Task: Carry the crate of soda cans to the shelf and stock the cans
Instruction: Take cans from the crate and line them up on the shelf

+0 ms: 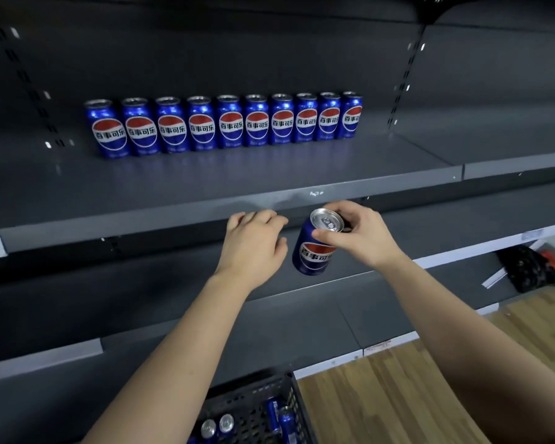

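Note:
A row of several blue soda cans [228,123] stands upright at the back of the dark grey shelf [269,174]. My right hand [356,235] grips another blue can [316,243] by its top, tilted, just below the shelf's front edge. My left hand [253,245] is beside that can, to its left, fingers spread and holding nothing. A black perforated crate [257,408] sits low at the bottom of the view with a few cans [218,426] still in it.
Lower shelves [141,299] run beneath the stocked one, with white price strips along their edges. A wooden floor [414,379] lies to the right. A dark bag and an orange object [539,267] lie at the right on a low shelf.

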